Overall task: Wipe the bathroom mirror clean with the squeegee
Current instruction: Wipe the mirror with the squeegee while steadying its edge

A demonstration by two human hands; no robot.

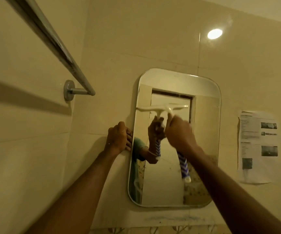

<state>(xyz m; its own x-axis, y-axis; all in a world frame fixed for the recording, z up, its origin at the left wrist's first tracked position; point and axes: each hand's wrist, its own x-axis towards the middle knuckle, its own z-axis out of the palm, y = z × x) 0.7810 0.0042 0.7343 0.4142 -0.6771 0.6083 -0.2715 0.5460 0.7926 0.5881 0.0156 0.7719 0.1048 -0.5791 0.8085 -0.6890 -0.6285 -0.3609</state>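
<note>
A rounded rectangular mirror (203,132) hangs on the tiled wall. My right hand (180,134) grips the handle of a white squeegee (163,108), whose blade lies level across the upper left part of the glass. The blue-and-white patterned end of the squeegee handle (184,168) sticks out below my wrist. My left hand (118,136) grips the mirror's left edge, fingers curled round it. The glass reflects both hands and the squeegee.
A chrome towel rail (55,43) juts from the left wall, above and left of the mirror. Printed paper sheets (257,146) are stuck to the wall right of the mirror. A bright lamp glare (214,33) shows on the tiles above.
</note>
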